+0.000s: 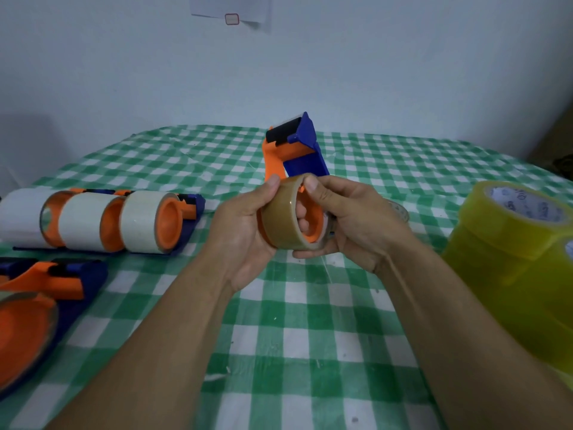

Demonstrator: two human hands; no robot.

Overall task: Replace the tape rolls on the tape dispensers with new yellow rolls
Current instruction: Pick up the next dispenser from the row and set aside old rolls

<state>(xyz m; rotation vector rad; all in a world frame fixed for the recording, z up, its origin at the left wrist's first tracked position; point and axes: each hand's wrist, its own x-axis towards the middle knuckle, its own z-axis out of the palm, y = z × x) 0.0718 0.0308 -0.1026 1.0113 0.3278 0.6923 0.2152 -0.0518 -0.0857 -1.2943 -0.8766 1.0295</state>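
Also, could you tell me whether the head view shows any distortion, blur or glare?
Head view: the wide lens bows the checked table; the yellow rolls at right look soft; light is flat, with a faint sheen on the brown roll.

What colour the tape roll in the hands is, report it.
Translucent brownish tan; the tape roll shows best in the head view.

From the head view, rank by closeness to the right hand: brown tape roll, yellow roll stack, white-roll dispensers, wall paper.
1. brown tape roll, gripped by the right hand.
2. yellow roll stack, to its right.
3. white-roll dispensers, far left.
4. wall paper, at back.
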